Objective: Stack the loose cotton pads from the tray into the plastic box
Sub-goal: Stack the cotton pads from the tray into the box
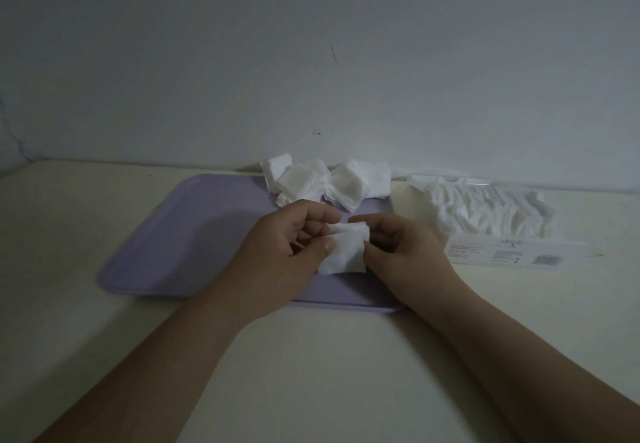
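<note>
A lilac tray (180, 235) lies on the cream table. At its far right corner sits a heap of loose white cotton pads (325, 183). Over the tray's middle, my left hand (291, 245) and my right hand (401, 248) both pinch a small bunch of cotton pads (346, 252) between thumb and fingers, left hand on its left edge, right hand on its right edge. To the right of the tray stands the clear plastic box (502, 252), filled with a row of stacked pads (485, 210). Its white lid (450, 179) stands open behind it.
A bare wall rises right behind the tray and box. The table (329, 356) stretches towards me beneath my forearms, and its left edge meets the wall at the far left.
</note>
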`<state>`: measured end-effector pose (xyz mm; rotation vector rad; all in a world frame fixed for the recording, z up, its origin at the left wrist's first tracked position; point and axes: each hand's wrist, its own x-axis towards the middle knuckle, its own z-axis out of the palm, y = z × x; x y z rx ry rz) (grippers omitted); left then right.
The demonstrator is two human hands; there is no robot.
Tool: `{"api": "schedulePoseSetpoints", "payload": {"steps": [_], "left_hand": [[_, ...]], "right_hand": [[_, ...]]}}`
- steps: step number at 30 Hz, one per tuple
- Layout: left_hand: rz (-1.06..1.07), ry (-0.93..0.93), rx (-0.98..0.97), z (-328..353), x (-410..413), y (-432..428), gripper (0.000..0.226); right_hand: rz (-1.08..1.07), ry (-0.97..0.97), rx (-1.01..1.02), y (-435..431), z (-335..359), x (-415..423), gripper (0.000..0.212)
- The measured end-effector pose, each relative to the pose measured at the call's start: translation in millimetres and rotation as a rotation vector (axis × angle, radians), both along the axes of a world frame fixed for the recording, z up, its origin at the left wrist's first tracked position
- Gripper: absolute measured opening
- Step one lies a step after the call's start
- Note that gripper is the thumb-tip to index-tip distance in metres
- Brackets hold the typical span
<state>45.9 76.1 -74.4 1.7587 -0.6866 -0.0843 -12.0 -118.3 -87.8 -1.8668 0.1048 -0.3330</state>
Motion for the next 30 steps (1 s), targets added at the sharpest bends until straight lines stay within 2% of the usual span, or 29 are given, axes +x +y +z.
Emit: {"api": "schedulePoseSetpoints", "payload": {"steps": [8,11,14,19,22,26,30], "left_hand": [[0.055,0.026,-0.016,-3.0,3.2,-1.1,0.027],[0.051,0.025,-0.026,-4.2,4.2,-1.5,0.026],[0.068,-0.002,-0.027,-6.0,5.1,-2.4,0.026],[0.148,-0.083,0.025,-8.5,6.5,-2.2,0.029],[0.182,-0.124,0.037,-9.1,7.6,-1.8,0.032],[0.187,-0.084,0.099,-13.4,8.5,-2.3,0.042],[0.118,-0.133,0.148,-12.5,9.6,-1.6,0.014]], "right_hand": [[0.125,0.026,0.061,1.7,4.8,-2.3,0.025],[0.148,0.049,0.146,0.7,8.2,-4.5,0.03],[0.21,0.052,0.218,-0.7,11.7,-7.2,0.024],[0.118,-0.039,0.001,1.4,3.8,-2.9,0.017],[0.092,-0.092,-0.039,-0.3,0.3,-0.7,0.015],[0.07,-0.165,-0.117,2.6,0.0,-2.4,0.02],[-0.001,-0.147,-0.244,6.9,0.1,-4.0,0.033]]}}
